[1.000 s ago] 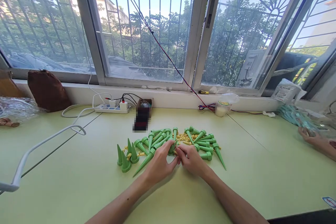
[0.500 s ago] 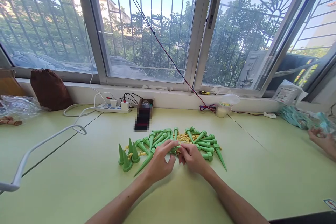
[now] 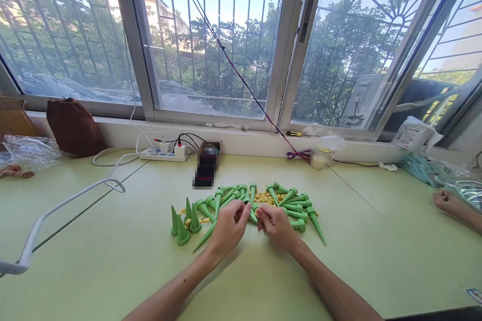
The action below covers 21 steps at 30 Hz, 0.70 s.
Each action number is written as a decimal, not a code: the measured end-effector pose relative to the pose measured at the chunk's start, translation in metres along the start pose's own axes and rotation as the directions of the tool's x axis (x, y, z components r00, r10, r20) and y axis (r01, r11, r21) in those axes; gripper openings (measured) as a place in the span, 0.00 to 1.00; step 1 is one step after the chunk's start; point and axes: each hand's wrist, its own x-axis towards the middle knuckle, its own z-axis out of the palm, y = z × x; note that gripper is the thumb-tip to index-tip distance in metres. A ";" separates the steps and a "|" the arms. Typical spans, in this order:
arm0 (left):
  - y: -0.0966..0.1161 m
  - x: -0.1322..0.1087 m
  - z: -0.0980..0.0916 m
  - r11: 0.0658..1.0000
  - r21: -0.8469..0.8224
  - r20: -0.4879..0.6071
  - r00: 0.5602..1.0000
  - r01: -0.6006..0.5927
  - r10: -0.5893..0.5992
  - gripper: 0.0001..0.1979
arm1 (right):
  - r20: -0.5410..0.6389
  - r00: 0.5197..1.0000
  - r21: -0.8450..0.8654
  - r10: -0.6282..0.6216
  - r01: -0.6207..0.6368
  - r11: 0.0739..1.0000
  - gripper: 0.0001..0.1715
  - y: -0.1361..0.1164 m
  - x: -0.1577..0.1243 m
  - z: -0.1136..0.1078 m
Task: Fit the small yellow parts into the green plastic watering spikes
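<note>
My left hand (image 3: 229,224) is closed around a green plastic spike; its dark hollow end (image 3: 246,202) shows at the fingertips, and the rest is hidden by the hand. Just to the right, my right hand (image 3: 277,224) pinches something small between thumb and forefinger, too covered to make out. The two hands are slightly apart. Beyond them, several green plastic spikes with ribbed caps (image 3: 296,206) lie around a heap of small yellow pieces (image 3: 266,197). To the left, several green cones (image 3: 183,234) stand point up.
A white metal arm (image 3: 41,225) reaches in from the left. At the back are a power strip (image 3: 154,154), a small box (image 3: 211,148) and a lidded tub (image 3: 320,157). Another person's hand (image 3: 449,202) is at the far right, near teal bundles (image 3: 424,169).
My hands have drawn slightly apart, and the left has turned so that the spike's dark end shows. At the right, the other person's hand has moved down and left, closing.
</note>
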 end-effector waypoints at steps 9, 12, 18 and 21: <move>-0.001 0.001 -0.002 0.998 -0.053 0.083 0.996 0.024 -0.019 0.21 | -0.010 1.000 -0.010 0.003 -0.003 1.000 0.27 0.003 -0.001 0.002; -0.003 0.001 -0.002 0.998 -0.062 0.093 0.996 0.017 -0.011 0.22 | -0.015 1.000 0.001 0.008 -0.008 1.000 0.28 0.002 0.000 0.001; -0.006 0.001 0.000 0.996 -0.086 0.092 0.996 0.010 -0.002 0.21 | -0.036 0.999 0.019 0.024 -0.024 1.000 0.29 0.002 0.000 0.000; -0.006 0.000 0.000 0.996 -0.090 0.089 0.996 0.009 -0.001 0.21 | -0.043 0.998 0.038 0.038 -0.036 0.999 0.29 0.002 0.000 0.000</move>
